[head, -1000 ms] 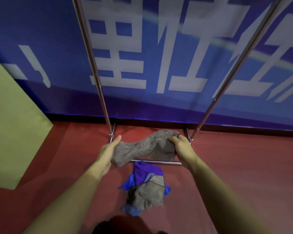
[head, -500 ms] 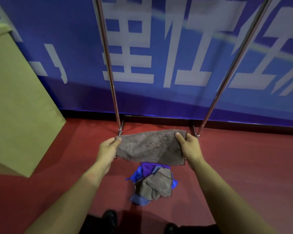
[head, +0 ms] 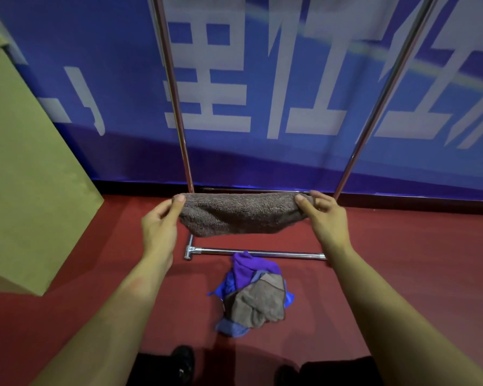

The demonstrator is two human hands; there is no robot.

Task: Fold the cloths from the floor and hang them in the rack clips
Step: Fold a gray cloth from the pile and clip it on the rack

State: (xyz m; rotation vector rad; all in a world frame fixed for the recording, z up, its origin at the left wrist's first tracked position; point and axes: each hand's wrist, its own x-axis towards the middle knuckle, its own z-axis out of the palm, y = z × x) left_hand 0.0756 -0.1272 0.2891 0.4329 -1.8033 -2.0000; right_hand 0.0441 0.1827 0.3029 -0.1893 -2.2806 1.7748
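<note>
A brown-grey cloth (head: 240,214) hangs folded and stretched flat in the air between my two hands. My left hand (head: 161,222) pinches its left top corner, and my right hand (head: 325,215) pinches its right top corner. Below, on the red floor, lies a pile of cloths (head: 255,295): purple, blue and another brown-grey one. The metal rack (head: 176,101) stands right behind the held cloth, with two upright poles and a base bar (head: 258,253) on the floor. The rack's top and its clips are out of view.
A blue banner wall (head: 262,79) with large white characters stands behind the rack. A tan cardboard box (head: 25,168) sits at the left on the floor. My black shoes (head: 183,363) show at the bottom edge.
The cloth went from bunched and sagging to stretched straight between my hands, and it has risen. My hands moved apart, and the view tilted so the rack's base bar shows below the cloth.
</note>
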